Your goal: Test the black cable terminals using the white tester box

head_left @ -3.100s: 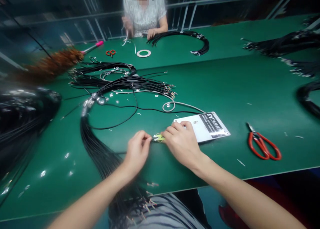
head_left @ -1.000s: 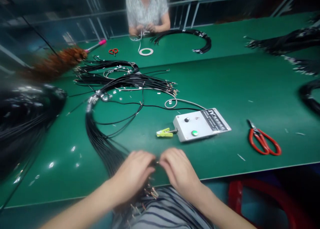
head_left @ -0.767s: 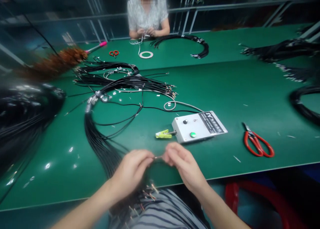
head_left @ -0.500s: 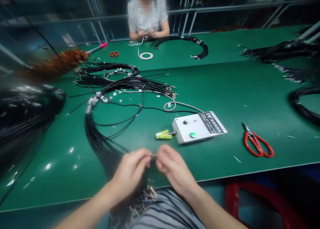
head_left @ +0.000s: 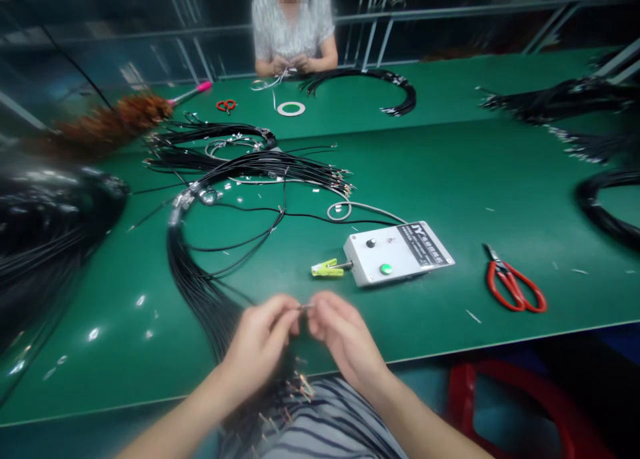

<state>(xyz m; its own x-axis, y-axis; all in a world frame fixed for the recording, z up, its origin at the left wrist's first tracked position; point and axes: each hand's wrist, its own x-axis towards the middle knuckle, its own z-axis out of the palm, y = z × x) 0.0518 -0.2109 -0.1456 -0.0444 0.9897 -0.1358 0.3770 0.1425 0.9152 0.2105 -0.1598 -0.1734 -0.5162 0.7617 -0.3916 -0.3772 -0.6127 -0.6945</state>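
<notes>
My left hand (head_left: 267, 329) pinches a thin dark cable (head_left: 305, 306) between thumb and forefinger, just above the table's front edge. Facing it, my right hand (head_left: 343, 325) has its fingertips closed on the end of the same cable; only a short piece shows between the hands. A bundle of black cables (head_left: 187, 269) curves down past my left wrist, and its stripped wire ends (head_left: 303, 385) hang over my lap. Just beyond my hands lies a white box (head_left: 375, 255) with a knob, a green button and a yellow-green clip (head_left: 327, 267) at its left end.
Red-handled scissors (head_left: 515, 282) lie on the green table (head_left: 430, 179) at right. More black cable bundles lie at far left (head_left: 50, 225) and right (head_left: 613, 209). Across the table a person (head_left: 295, 29) handles a white strip near a tape roll (head_left: 291, 109). A red stool (head_left: 463, 399) stands below.
Both hands stay in nearly the same place, with the fingertips shifted slightly on the cable. The view has moved a little. The person opposite has moved their hands slightly.
</notes>
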